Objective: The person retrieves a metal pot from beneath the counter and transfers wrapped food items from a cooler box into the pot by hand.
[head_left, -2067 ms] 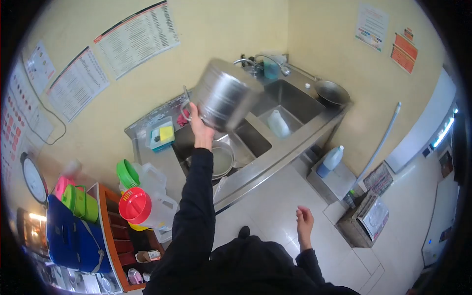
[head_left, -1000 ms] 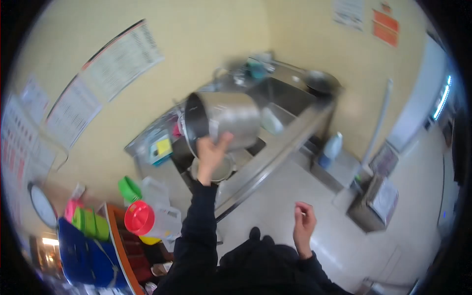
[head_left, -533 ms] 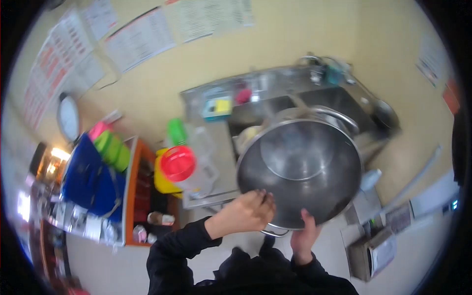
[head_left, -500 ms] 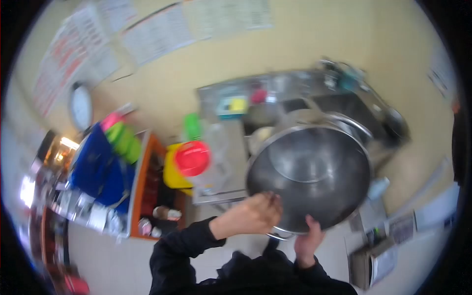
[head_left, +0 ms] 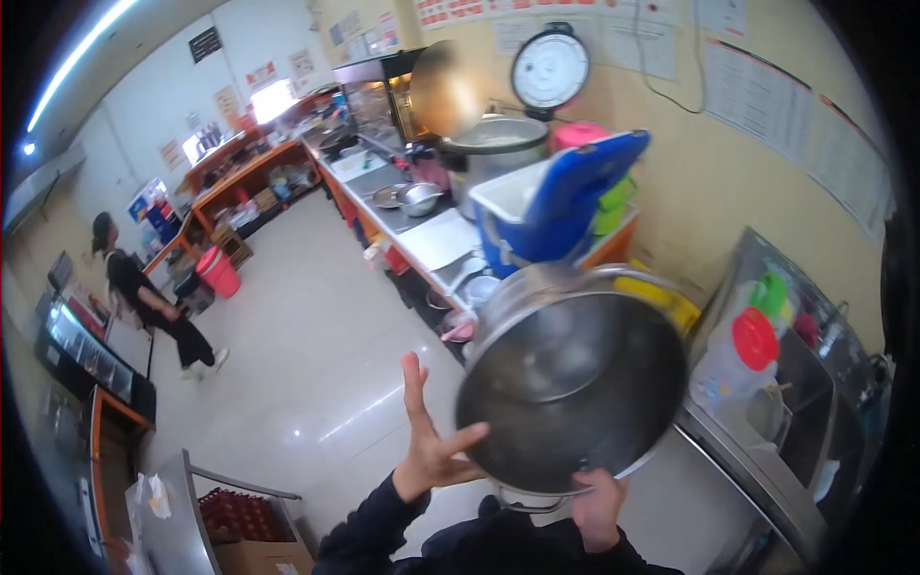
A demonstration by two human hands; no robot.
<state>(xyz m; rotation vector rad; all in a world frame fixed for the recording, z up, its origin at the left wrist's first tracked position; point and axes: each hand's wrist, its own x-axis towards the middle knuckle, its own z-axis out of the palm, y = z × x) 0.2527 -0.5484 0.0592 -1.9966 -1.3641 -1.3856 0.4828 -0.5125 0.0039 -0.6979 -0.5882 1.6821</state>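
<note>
I have the pot (head_left: pixel 573 388) up in the air in front of the body, mouth tipped back toward my view, between the end of the counter (head_left: pixel 437 240) and the sink (head_left: pixel 752 484). My right grip (head_left: pixel 598 508) pinches the lower rim, thumb inside the wall; my left grip (head_left: pixel 431 460) is spread wide, one finger lapping the rim at the side, and I cannot tell whether it bears any weight. That uneven hold is what worries me. With only a thumb's pinch on bare metal, the pot could roll toward the left and slip, more so if the rim is wet, which I cannot judge from here. The lower handle (head_left: pixel 533 511) hangs below the rim with neither grip closed round it, so a slide would have little to catch it. A wide swing is the other hazard: the pot's far side could knock the blue cooler (head_left: pixel 565 206) or the bowl (head_left: pixel 482 288) at the counter's edge, or, going right, the jug (head_left: pixel 730 359). The pot also hides much of the floor (head_left: pixel 326 355) close ahead, so I could misplace a step. The co-worker (head_left: pixel 144 292) stands well apart, so a collision there seems unlikely.
</note>
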